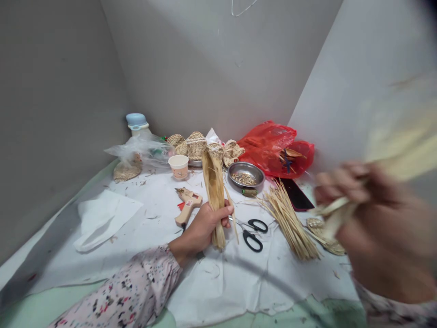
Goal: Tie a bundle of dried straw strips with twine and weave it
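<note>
My left hand point(205, 224) is closed around a bundle of pale dried straw leaves point(214, 191), held upright above the white paper point(218, 278) on the table. Close to the camera and blurred, my right hand point(378, 228) pinches a pale dried strip point(392, 177) that runs up and to the right. Black-handled scissors point(253, 232) lie just right of my left hand. A tan glue gun point(186, 206) lies just left of it. A loose sheaf of thin straw sticks point(290, 223) lies between my hands.
At the back stand small woven baskets point(196, 146), a paper cup point(179, 166), a metal bowl point(246, 174) of bits, a red plastic bag point(273, 146), a clear bag point(143, 150) and a blue-lidded bottle point(137, 122). A dark phone point(296, 195) lies right. Grey walls close in all around.
</note>
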Tool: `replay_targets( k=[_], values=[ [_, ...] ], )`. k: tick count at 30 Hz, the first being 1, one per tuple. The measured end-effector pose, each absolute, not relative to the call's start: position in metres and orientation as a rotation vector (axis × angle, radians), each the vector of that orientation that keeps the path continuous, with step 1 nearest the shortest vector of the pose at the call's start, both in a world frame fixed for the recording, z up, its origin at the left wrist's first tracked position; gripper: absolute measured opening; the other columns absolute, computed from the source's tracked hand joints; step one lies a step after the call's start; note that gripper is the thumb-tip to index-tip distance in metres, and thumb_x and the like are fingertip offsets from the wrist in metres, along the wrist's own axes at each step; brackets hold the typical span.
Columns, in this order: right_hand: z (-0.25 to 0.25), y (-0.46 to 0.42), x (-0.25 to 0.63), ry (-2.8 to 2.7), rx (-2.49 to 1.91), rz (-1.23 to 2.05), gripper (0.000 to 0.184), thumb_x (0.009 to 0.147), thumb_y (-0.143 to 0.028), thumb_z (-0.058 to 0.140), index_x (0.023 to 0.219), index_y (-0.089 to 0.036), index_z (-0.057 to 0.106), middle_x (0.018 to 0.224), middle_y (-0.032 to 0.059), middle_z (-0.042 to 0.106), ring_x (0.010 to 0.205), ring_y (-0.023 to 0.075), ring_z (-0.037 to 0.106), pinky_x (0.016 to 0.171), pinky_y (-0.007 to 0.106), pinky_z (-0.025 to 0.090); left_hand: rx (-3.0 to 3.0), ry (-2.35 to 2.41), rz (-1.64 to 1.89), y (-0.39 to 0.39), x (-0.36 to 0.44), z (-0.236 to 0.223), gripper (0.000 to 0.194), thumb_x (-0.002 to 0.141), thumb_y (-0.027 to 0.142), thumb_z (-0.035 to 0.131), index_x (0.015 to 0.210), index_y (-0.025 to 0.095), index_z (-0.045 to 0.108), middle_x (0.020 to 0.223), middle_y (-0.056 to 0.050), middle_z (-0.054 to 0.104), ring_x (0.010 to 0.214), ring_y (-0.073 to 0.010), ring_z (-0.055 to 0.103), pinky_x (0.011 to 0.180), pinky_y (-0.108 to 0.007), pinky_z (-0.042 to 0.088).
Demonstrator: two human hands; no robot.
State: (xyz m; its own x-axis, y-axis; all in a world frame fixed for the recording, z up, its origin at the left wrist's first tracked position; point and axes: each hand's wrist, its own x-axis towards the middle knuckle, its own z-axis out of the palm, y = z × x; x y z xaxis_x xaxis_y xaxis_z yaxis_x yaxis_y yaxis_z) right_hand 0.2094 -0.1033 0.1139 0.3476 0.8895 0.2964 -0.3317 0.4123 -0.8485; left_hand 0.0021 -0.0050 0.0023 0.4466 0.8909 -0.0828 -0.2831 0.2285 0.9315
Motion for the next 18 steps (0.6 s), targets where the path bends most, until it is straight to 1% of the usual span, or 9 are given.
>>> replay_targets(
  k=[2,3,4,5,7,9,12,15,18],
  values=[
    [0.092,-0.082,0.188,-0.851,-0.782,1.093,0.017,0.083,-0.032,0.063,0.07,-0.022,0.057,0.051,-0.0031,0.042,0.057,0.0129,0.048,0.059,0.028,0.041,1.054,0.694,0.916,-0.005,0.002,0.003,0.02,0.072,0.026,0.072,0.082,0.016,0.058,0.057,0.006,0.048,0.049,-0.0065,0.043,0.052,-0.02,0.04],
    [0.079,-0.072,0.178,-0.863,-0.837,1.191,0.02,0.081,-0.035,0.065,0.069,-0.021,0.056,0.051,-0.0027,0.044,0.059,0.0143,0.05,0.056,0.027,0.041,1.063,0.681,0.912,-0.006,0.001,0.003,0.02,0.072,0.026,0.073,0.082,0.016,0.059,0.057,0.006,0.048,0.049,-0.0067,0.043,0.051,-0.019,0.04],
    [0.064,-0.065,0.169,-0.88,-0.903,1.3,0.026,0.08,-0.04,0.065,0.067,-0.02,0.053,0.053,-0.0023,0.046,0.055,0.0139,0.049,0.05,0.026,0.037,1.071,0.668,0.904,-0.006,0.001,0.002,0.02,0.072,0.027,0.072,0.081,0.016,0.059,0.056,0.006,0.048,0.049,-0.0071,0.043,0.051,-0.02,0.039],
    [0.051,-0.06,0.162,-0.907,-0.978,1.397,0.033,0.08,-0.046,0.063,0.066,-0.02,0.051,0.053,-0.0021,0.047,0.049,0.0119,0.044,0.044,0.025,0.032,1.081,0.655,0.893,-0.006,0.001,0.002,0.019,0.072,0.027,0.072,0.081,0.016,0.059,0.055,0.006,0.048,0.049,-0.0075,0.044,0.051,-0.02,0.039],
    [0.028,-0.055,0.152,-0.979,-1.095,1.458,0.041,0.08,-0.054,0.06,0.063,-0.019,0.047,0.048,-0.0046,0.042,0.041,0.0082,0.032,0.039,0.023,0.02,1.1,0.647,0.87,-0.006,0.001,0.0,0.019,0.073,0.029,0.072,0.079,0.016,0.059,0.054,0.006,0.048,0.049,-0.008,0.044,0.049,-0.02,0.037],
    [0.014,-0.055,0.147,-1.105,-1.134,1.436,0.042,0.08,-0.057,0.06,0.065,-0.018,0.051,0.048,-0.0057,0.04,0.041,0.0069,0.026,0.04,0.023,0.016,1.118,0.659,0.851,-0.007,0.001,-0.002,0.019,0.073,0.031,0.071,0.076,0.015,0.06,0.054,0.005,0.049,0.049,-0.0083,0.045,0.049,-0.02,0.036],
    [0.006,-0.056,0.146,-1.229,-1.155,1.395,0.038,0.078,-0.054,0.064,0.073,-0.017,0.058,0.052,-0.0052,0.041,0.044,0.0074,0.026,0.042,0.024,0.017,1.12,0.661,0.838,-0.008,0.002,-0.004,0.019,0.071,0.028,0.073,0.077,0.014,0.062,0.061,0.002,0.055,0.053,-0.0081,0.048,0.051,-0.02,0.037],
    [0.005,-0.055,0.148,-1.251,-1.206,1.387,0.037,0.08,-0.054,0.062,0.074,-0.017,0.061,0.053,-0.004,0.042,0.046,0.0088,0.027,0.044,0.025,0.019,1.099,0.652,0.867,-0.01,0.003,-0.003,0.025,0.071,0.03,0.074,0.089,0.016,0.063,0.063,0.003,0.057,0.053,-0.0084,0.049,0.052,-0.02,0.038],
    [0.004,-0.054,0.15,-1.221,-1.227,1.201,0.041,0.085,-0.056,0.053,0.07,-0.018,0.059,0.059,-0.0014,0.047,0.052,0.0116,0.037,0.051,0.026,0.03,1.067,0.669,0.973,-0.008,0.002,0.0,0.028,0.076,0.036,0.07,0.096,0.017,0.063,0.056,0.005,0.05,0.051,-0.0091,0.048,0.052,-0.021,0.039]
  ],
)
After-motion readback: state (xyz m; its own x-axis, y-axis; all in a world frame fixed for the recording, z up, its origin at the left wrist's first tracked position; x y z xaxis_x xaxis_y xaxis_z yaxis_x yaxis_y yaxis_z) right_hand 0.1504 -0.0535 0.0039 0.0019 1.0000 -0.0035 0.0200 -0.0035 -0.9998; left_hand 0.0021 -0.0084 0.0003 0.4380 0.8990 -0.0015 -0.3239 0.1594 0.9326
